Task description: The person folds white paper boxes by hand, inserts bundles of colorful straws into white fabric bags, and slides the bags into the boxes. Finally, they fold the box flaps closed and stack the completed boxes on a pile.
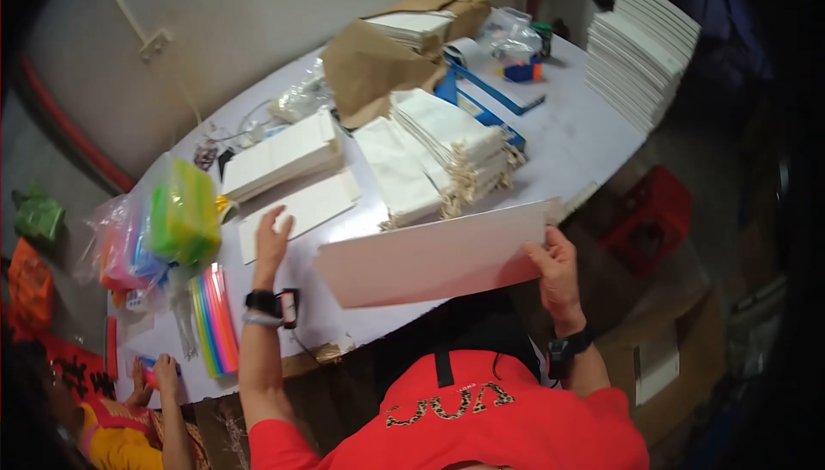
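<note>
In my right hand (557,271) is the right end of a long, flat white cardboard piece (438,255), with the thumb on its near face. It is tilted over the table's front edge. My left hand (273,236) is raised with its fingers apart and holds nothing. Beneath and behind that hand lie flat white cardboard pieces (314,208), and a thicker white stack (284,156) sits just beyond them. White cloth drawstring bags (447,131) with beige cords are piled behind the cardboard I hold.
Bagged coloured items (185,212) and a row of rainbow-coloured strips (215,320) occupy the left side. Brown wrapping paper (378,70) lies at the back. White boxes (640,53) are stacked far right, above a red stool (649,216). Another person's hands (159,374) are at lower left.
</note>
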Available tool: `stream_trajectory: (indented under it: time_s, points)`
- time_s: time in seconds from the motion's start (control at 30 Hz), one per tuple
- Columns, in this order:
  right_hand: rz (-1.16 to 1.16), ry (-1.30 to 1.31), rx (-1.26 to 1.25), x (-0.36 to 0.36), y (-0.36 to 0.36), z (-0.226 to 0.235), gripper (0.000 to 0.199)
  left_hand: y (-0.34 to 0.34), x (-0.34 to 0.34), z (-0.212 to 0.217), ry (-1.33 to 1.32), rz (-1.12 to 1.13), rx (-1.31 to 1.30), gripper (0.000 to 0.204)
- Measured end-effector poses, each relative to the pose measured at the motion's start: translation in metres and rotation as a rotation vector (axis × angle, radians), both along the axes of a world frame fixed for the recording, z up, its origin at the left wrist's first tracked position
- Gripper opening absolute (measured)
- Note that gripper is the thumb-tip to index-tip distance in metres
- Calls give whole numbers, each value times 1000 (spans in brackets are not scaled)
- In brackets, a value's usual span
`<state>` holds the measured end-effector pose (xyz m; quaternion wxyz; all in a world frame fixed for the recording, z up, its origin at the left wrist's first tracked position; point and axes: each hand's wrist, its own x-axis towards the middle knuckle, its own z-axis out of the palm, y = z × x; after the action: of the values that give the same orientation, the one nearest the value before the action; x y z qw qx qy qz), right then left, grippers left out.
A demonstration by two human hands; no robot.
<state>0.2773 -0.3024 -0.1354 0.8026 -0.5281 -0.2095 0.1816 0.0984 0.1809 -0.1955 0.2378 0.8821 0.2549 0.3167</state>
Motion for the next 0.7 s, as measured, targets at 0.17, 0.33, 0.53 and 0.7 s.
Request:
stream_trajectory:
  time_s: [0.17, 0.33, 0.53, 0.7]
  points:
    - [196, 162, -89, -28, 14, -19, 26, -155, -15, 119, 136, -328, -98, 35]
    - [480, 254, -198, -53, 21, -31, 30, -260, -41, 97, 312, -480, 263, 50]
    - [743, 388, -405, -53, 21, -14, 31, -302, -65, 65, 262, -405, 62, 58]
    - [901, 238, -438, -53, 34, 2, 27, -312, -75, 58, 34, -316, -49, 50]
